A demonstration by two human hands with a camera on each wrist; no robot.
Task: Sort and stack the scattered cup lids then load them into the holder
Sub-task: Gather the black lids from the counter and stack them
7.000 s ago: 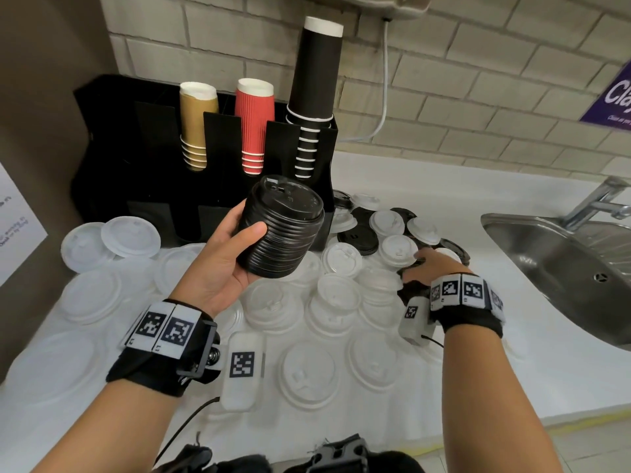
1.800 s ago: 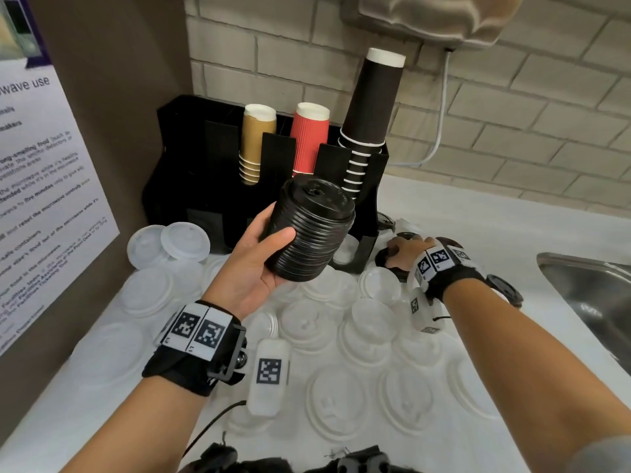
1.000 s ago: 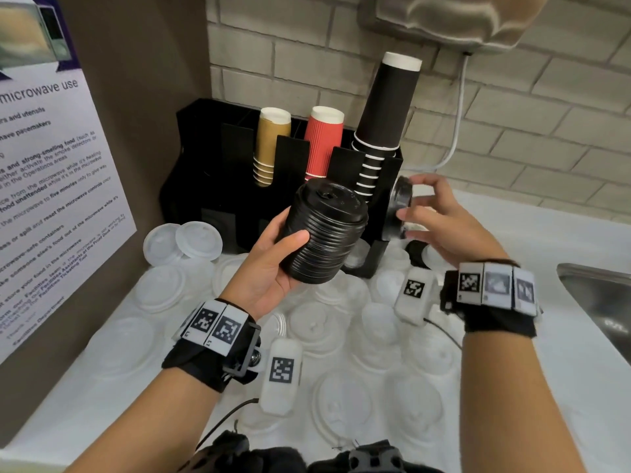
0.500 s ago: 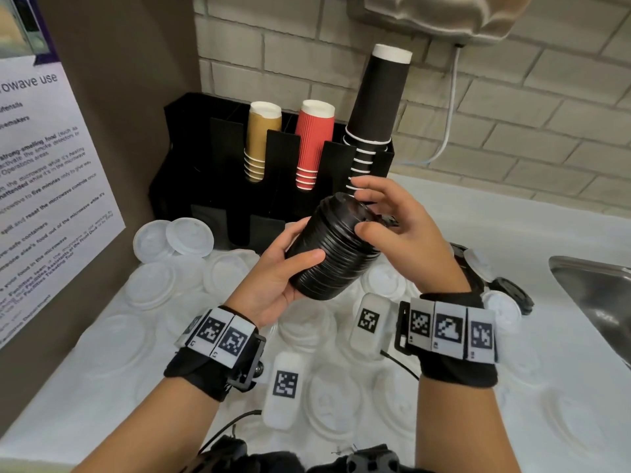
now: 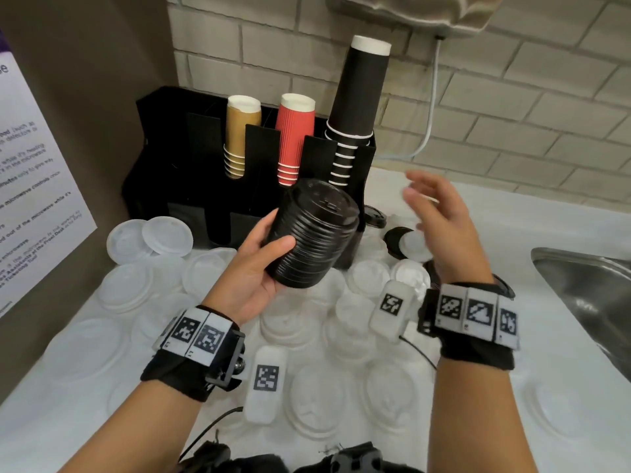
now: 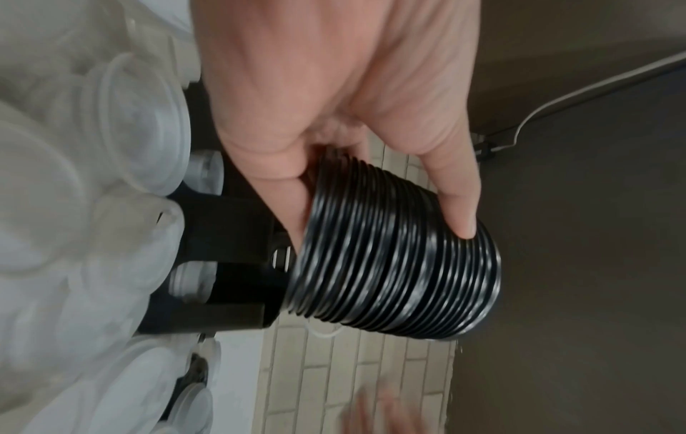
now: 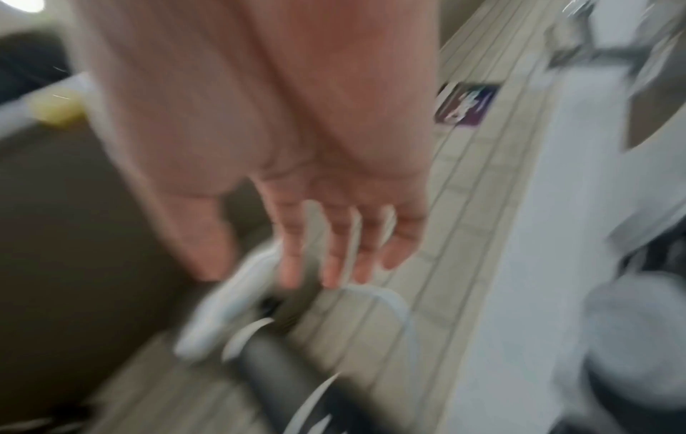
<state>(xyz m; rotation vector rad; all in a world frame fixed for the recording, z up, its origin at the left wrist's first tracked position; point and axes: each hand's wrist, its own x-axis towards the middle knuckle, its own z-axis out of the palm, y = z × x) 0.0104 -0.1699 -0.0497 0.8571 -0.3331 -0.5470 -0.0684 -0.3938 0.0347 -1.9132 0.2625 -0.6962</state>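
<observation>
My left hand (image 5: 263, 264) grips a tall stack of black cup lids (image 5: 316, 237) tilted in the air before the black holder (image 5: 191, 172); the wrist view shows thumb and fingers wrapped round the ribbed black lid stack (image 6: 397, 264). My right hand (image 5: 440, 227) hovers to the stack's right, fingers spread and empty, blurred in its wrist view (image 7: 334, 235). Several white and clear lids (image 5: 314, 404) lie scattered over the counter. A few loose black lids (image 5: 396, 237) lie beside the holder's right end.
The holder carries a tan cup stack (image 5: 240, 138), a red cup stack (image 5: 293, 138) and a tall black cup stack (image 5: 358, 107). A steel sink (image 5: 587, 288) lies at right. A brown wall panel with a poster (image 5: 37, 186) closes the left side.
My right hand picked a black lid from beside the holder, set it on top of the stack, then let go and drew back to the right, open. The left hand kept holding the stack.
</observation>
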